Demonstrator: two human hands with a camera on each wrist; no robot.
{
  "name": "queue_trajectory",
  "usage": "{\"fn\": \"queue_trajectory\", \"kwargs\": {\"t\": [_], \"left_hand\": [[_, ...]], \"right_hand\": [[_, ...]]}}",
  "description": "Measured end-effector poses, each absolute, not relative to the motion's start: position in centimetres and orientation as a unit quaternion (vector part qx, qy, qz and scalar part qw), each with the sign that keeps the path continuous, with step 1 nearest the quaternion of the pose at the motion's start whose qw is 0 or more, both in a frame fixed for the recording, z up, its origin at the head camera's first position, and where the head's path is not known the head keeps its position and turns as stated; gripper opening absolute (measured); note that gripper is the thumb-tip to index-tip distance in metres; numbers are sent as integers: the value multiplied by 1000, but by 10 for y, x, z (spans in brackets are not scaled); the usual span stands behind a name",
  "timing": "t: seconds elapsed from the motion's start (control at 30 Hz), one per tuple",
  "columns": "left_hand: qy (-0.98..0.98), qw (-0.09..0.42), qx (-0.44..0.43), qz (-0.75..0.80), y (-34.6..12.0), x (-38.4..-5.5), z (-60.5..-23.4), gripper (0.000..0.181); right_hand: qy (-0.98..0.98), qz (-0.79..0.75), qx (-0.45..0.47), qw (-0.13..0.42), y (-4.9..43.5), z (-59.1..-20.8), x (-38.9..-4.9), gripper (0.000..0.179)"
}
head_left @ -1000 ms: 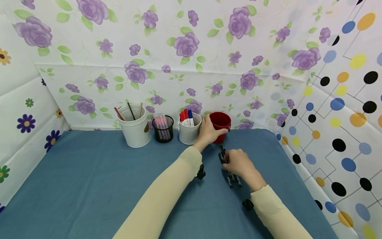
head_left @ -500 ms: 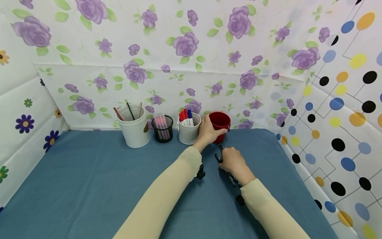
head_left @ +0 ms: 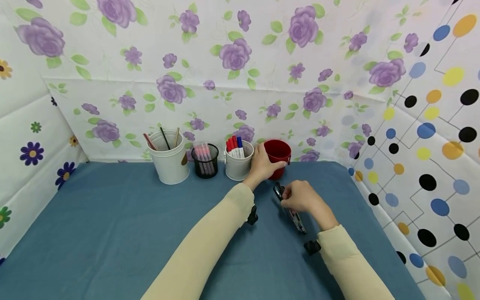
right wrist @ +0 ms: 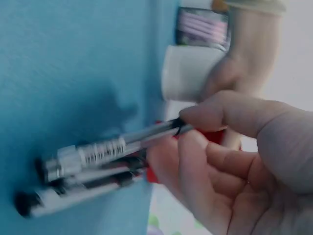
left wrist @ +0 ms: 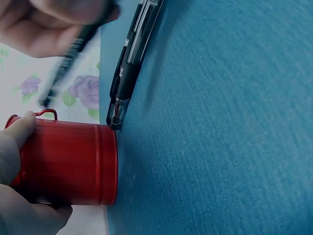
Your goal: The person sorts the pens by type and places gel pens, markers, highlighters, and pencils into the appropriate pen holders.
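Observation:
My left hand (head_left: 262,164) grips the small red bucket (head_left: 277,152) from its left side, thumb near the rim. In the left wrist view, the bucket (left wrist: 68,164) stands upright on the cloth with a small handle loop at its rim. My right hand (head_left: 301,198) pinches a gel pen (right wrist: 139,139) with a barcode label near one end, between thumb and fingertips. That pen (left wrist: 66,71) is blurred and tilted in the left wrist view. More clear-barrelled pens with black grips (left wrist: 133,68) lie on the cloth beneath the right hand, in front of the bucket.
Left of the bucket stand a white pail (head_left: 237,168) of red and blue markers, a black mesh cup (head_left: 205,168) of pink pens and a larger white bucket (head_left: 168,168) with pencils. Floral fabric (head_left: 225,100) hangs behind the blue tablecloth (head_left: 112,229).
My right hand reached down over the bundle of pens, closed on a pen, and has since shifted slightly up and right. My left hand and the bucket have stayed in place.

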State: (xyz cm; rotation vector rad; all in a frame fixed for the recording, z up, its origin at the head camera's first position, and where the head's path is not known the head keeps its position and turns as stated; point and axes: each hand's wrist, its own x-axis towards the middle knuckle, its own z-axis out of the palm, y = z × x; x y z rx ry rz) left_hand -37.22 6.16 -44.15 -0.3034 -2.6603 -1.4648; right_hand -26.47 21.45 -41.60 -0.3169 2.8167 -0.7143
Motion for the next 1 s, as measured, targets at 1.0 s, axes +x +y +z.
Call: {"fn": "queue_trajectory", "kwargs": {"t": [1.0], "left_hand": [[-865, 50, -101, -489, 63, -376, -445, 93]], "right_hand": [[854, -456, -103, -227, 218, -334, -349, 20]]}}
